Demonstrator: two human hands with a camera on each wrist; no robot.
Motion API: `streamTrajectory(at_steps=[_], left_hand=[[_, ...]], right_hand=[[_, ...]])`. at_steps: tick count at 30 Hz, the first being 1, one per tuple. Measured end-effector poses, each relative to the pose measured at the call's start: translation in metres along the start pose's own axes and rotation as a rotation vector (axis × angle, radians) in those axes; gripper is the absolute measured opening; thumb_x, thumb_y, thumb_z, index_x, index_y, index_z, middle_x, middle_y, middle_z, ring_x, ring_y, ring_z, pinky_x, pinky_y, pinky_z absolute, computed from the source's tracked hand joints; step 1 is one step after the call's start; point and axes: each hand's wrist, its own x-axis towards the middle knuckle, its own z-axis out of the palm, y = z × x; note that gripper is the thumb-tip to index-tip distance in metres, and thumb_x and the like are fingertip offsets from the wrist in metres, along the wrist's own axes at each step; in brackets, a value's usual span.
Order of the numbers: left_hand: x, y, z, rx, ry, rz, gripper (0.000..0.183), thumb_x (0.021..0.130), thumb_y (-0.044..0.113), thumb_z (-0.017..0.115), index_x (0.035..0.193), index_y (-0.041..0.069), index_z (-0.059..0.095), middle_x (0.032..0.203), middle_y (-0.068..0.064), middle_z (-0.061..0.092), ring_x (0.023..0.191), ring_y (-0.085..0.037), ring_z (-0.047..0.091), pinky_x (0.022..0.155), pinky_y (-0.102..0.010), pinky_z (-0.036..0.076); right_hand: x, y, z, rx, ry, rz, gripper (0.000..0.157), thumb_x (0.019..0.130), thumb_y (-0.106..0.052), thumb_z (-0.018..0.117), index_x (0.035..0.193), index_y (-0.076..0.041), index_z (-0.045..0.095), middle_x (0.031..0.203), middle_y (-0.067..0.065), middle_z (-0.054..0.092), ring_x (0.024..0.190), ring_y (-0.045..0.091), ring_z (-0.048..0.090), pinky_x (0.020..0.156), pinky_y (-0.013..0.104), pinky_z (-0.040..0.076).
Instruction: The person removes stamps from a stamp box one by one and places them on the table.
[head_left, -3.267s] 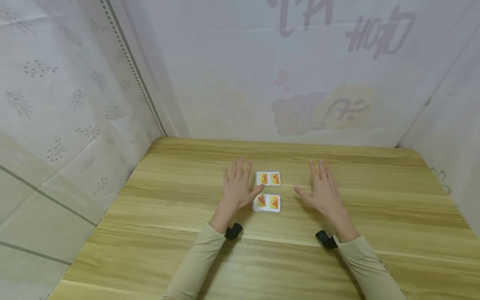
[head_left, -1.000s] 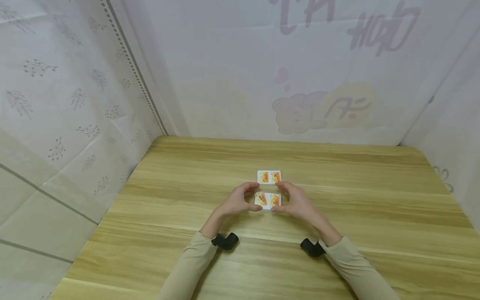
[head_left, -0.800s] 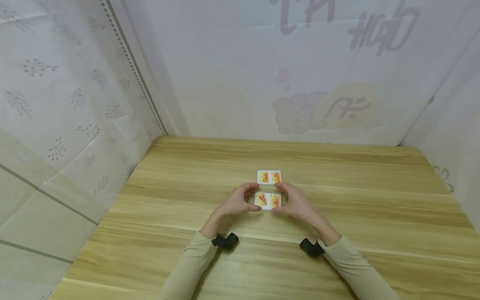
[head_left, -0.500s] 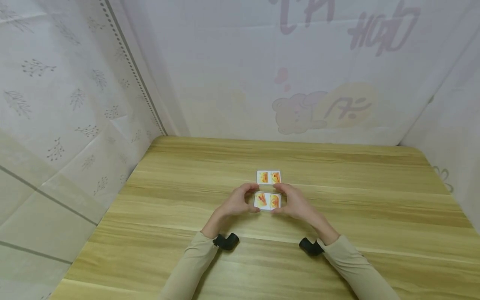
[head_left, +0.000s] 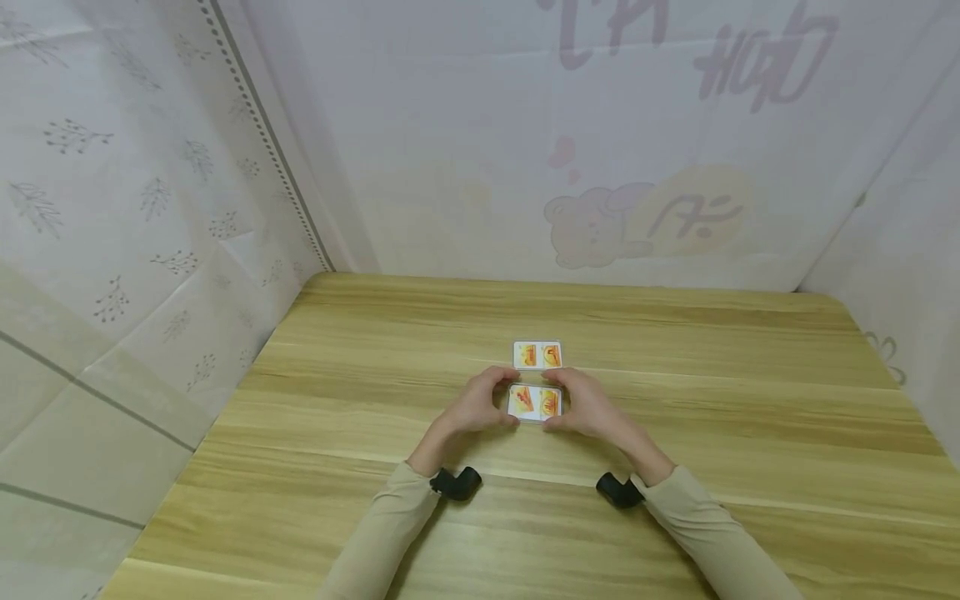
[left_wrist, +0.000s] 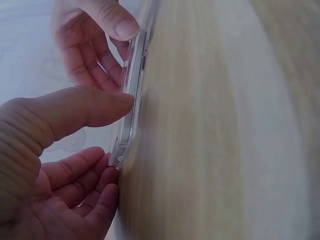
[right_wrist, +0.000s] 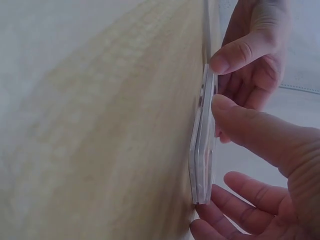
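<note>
A flat, clear plastic case (head_left: 534, 402) with two orange-and-yellow pictures on white lies on the table in the head view. My left hand (head_left: 474, 402) grips its left end, thumb at the near edge and fingers curled toward the far side. My right hand (head_left: 592, 404) holds the right end the same way. Side-on in the left wrist view, the case (left_wrist: 128, 132) looks thin and layered, the thumb right at its edge. The right wrist view shows the case (right_wrist: 201, 155) low against the tabletop. Just beyond lies a second, similar picture case (head_left: 537, 354), near my fingertips.
The wood-grain table (head_left: 360, 333) has rounded far corners. Pale printed cloth (head_left: 450, 150) hangs behind it and along both sides. Black wrist mounts (head_left: 459, 483) sit under the beige sleeves (head_left: 386, 525).
Both hands, spread flat on either side of the cases 3.3 seconds ago, have come together around the near case. Over the last second the right fingertips have slid slightly left.
</note>
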Motion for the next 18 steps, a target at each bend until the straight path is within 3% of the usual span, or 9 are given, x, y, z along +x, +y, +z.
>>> streamTrajectory(at_steps=[7, 18], left_hand=[[0.0002, 0.0036, 0.0, 0.0, -0.011, -0.032, 0.064, 0.067, -0.005, 0.078, 0.125, -0.006, 0.05, 0.124, -0.017, 0.053, 0.115, -0.031, 0.05, 0.101, -0.041, 0.04], [-0.0001, 0.0053, -0.0004, 0.023, -0.013, -0.02, 0.064, 0.066, -0.005, 0.078, 0.124, -0.006, 0.05, 0.123, -0.017, 0.053, 0.113, -0.03, 0.05, 0.099, -0.041, 0.041]], right_hand=[[0.0028, -0.0018, 0.0007, -0.037, -0.004, -0.028, 0.066, 0.063, -0.012, 0.086, 0.119, 0.008, 0.056, 0.116, 0.021, 0.059, 0.11, 0.037, 0.053, 0.095, 0.05, 0.042], [0.003, -0.0044, 0.0003, -0.079, -0.028, -0.033, 0.057, 0.064, -0.011, 0.085, 0.111, 0.008, 0.06, 0.112, 0.02, 0.058, 0.104, 0.035, 0.053, 0.09, 0.048, 0.044]])
